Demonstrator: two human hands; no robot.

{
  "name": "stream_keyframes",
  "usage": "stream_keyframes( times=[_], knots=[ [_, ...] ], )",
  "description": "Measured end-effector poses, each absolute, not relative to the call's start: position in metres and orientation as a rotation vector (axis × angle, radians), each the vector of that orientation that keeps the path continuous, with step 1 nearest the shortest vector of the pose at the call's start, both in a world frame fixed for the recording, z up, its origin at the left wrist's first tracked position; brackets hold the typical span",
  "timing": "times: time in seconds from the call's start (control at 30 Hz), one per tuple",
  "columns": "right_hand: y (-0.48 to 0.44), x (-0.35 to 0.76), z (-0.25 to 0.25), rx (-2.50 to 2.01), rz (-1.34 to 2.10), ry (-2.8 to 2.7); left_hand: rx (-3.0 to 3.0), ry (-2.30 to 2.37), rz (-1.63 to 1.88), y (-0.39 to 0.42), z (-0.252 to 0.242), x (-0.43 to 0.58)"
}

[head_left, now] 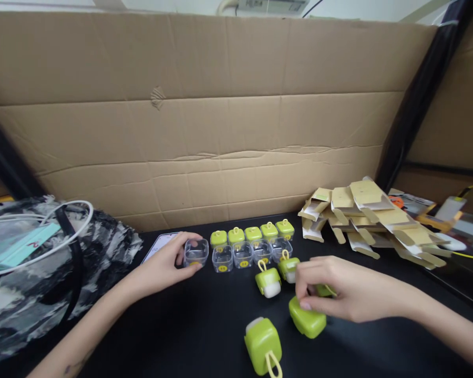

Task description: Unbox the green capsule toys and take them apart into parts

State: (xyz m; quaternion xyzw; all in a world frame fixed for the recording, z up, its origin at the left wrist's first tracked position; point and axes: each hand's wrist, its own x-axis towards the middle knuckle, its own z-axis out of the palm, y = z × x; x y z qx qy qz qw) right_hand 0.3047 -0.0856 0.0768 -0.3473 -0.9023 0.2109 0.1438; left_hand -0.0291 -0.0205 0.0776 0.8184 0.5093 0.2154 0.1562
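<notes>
My left hand grips a small clear plastic box at the left end of a row of clear boxes. Behind that row stand several green lids with yellow loops. My right hand is closed on a small green piece, fingers curled down over it. Just under that hand lies a green cube-shaped item. Another green cube with a yellow loop sits nearer me. Two more green and white ones lie between the row and my right hand.
The black table is backed by a cardboard wall. A heap of flat kraft paper cartons lies at the right. A patterned bag with white cable and teal box sits at the left. A phone lies behind my left hand.
</notes>
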Motion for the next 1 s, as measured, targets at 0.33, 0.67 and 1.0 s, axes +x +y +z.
stream_keyframes(
  times=[0.33, 0.67, 1.0],
  knots=[
    [-0.012, 0.32, 0.068, -1.19, 0.315, -2.314, 2.486, 1.409, 0.544, -0.016, 0.039, -0.021],
    [0.004, 0.33, 0.043, -1.263, 0.307, -2.393, 2.678, 1.45, 0.562, -0.015, 0.028, 0.006],
    [0.028, 0.346, 0.065, -1.41, 0.23, -2.289, 2.4, 1.639, 0.773, 0.001, 0.054, 0.004]
  ],
)
